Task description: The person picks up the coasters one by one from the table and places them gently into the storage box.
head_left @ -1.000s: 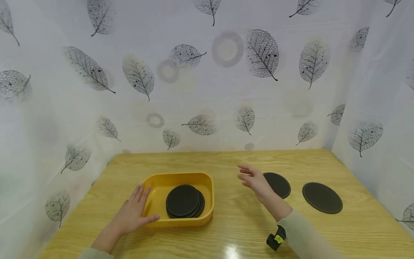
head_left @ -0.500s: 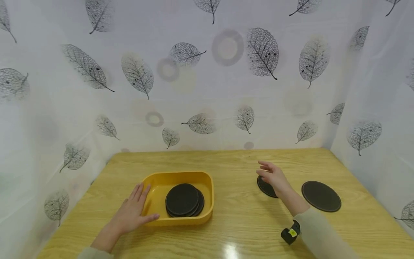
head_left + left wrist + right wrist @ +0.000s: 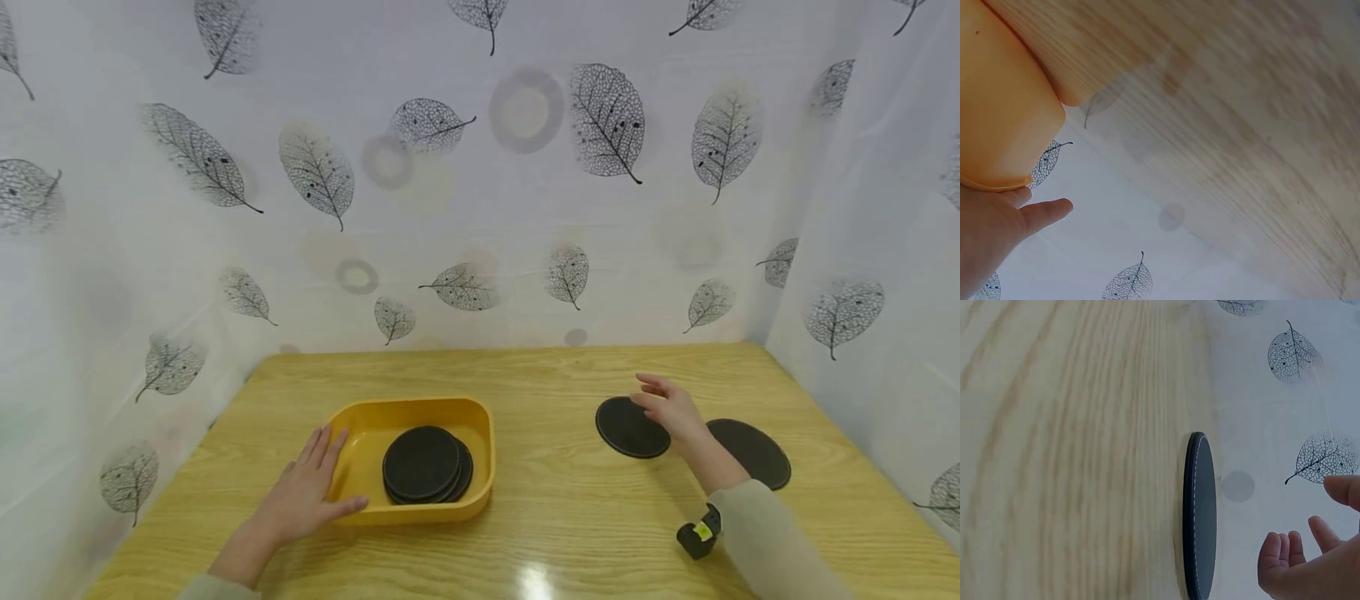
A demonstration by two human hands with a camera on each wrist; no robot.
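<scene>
My left hand (image 3: pixel 298 493) rests on the left end of a yellow rectangular tray (image 3: pixel 486 450), fingers straight over its rim and thumb along the front edge. Inside the tray lies a small stack of round black coasters (image 3: pixel 422 463), slightly offset from each other. Over on the right, my right hand (image 3: pixel 677 418) hovers with loosely bent fingers and nothing in them. Below its fingertips a black coaster (image 3: pixel 626 429) lies flat on the table; the right wrist view shows light stitching round this coaster (image 3: pixel 1205 512), apart from the hand.
Another round black coaster (image 3: pixel 757 454) lies further right, partly covered by my right forearm. The wood-grain table (image 3: pixel 555 492) is bounded at the back and sides by white leaf-print sheeting (image 3: pixel 487 208). A black camera strap (image 3: pixel 701 533) sits on my right wrist.
My right hand has moved rightward from beside the nearer coaster, passing across it, to its right part and partly in front of the farther one. The left hand and tray have stayed put.
</scene>
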